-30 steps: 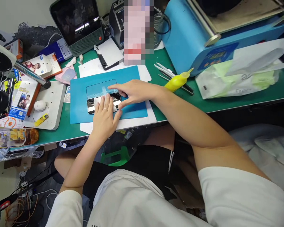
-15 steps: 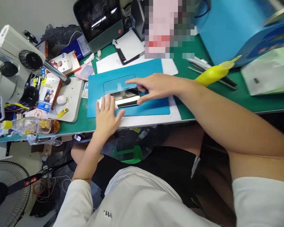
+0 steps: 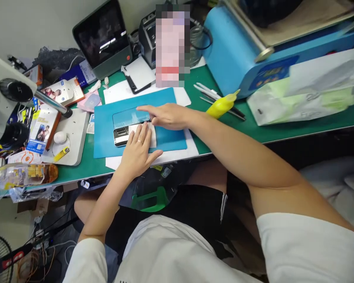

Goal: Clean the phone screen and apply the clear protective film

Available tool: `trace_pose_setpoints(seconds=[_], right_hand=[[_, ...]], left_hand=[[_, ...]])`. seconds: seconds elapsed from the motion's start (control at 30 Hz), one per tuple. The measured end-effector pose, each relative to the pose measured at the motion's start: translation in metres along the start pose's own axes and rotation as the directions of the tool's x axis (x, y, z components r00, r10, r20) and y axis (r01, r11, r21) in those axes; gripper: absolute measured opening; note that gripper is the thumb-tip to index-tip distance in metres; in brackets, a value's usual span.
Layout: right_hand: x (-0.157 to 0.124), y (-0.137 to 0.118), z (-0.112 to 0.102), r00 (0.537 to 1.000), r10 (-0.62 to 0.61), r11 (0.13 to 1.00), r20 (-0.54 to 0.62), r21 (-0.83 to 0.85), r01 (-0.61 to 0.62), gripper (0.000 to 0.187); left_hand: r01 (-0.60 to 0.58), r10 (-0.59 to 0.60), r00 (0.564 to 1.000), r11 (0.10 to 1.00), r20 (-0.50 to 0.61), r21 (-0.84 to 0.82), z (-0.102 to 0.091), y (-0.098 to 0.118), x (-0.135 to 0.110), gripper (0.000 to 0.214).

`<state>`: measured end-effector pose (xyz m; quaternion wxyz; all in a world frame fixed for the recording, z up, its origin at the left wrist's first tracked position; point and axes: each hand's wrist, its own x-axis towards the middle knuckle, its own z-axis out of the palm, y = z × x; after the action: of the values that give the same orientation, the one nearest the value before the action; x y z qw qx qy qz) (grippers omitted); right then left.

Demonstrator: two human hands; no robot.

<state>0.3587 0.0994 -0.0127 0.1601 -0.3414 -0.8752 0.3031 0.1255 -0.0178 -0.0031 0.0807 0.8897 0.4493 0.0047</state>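
Observation:
A phone lies on a blue work mat on the green bench. My left hand lies flat on a white cloth over the phone's screen, fingers stretched out, a ring on one finger. My right hand rests flat at the phone's far right end, index finger pointing left along the edge of a clear film that lies just behind the phone.
A microscope and its white base stand at the left with boxes and a bottle. A yellow squeeze bottle, tweezers, a blue machine, a small monitor and a white bag sit behind and right.
My left hand has slid the white cloth to the right along the phone screen. My right hand has stayed at the phone's far end. My head view has shifted.

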Motion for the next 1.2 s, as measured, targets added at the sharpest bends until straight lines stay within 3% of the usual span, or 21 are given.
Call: trace_pose_setpoints(seconds=[0.23, 0.37, 0.63, 0.9, 1.0, 1.2], right_hand=[[0.000, 0.001, 0.000, 1.000, 0.014, 0.999, 0.005, 0.032, -0.015, 0.091], [0.000, 0.003, 0.002, 0.997, 0.075, 0.997, -0.010, 0.030, -0.075, 0.092], [-0.001, 0.003, 0.004, 0.999, 0.047, 0.999, -0.004, -0.022, -0.047, 0.086], [-0.003, -0.004, 0.001, 0.995, 0.076, 0.993, 0.064, -0.100, -0.069, 0.091], [-0.003, -0.006, -0.001, 0.994, 0.076, 0.995, 0.080, -0.072, -0.071, 0.099], [-0.004, 0.006, 0.005, 0.996, 0.082, 0.997, 0.025, -0.017, -0.081, 0.110]], left_hand=[[0.051, -0.052, 0.999, 0.998, 0.017, 0.037, 0.003, 0.006, 0.020, 0.081], [0.043, -0.044, 0.999, 0.999, 0.023, 0.026, 0.001, -0.005, 0.021, 0.082], [0.168, -0.168, 0.986, 0.985, -0.013, 0.027, -0.005, -0.041, -0.033, 0.083], [0.319, -0.319, 0.947, 0.948, -0.044, -0.008, -0.007, -0.036, -0.067, 0.080], [0.287, -0.287, 0.958, 0.958, -0.007, -0.010, -0.010, -0.022, -0.056, 0.080], [0.142, -0.142, 0.990, 0.989, 0.027, -0.026, 0.005, 0.014, 0.007, 0.083]])
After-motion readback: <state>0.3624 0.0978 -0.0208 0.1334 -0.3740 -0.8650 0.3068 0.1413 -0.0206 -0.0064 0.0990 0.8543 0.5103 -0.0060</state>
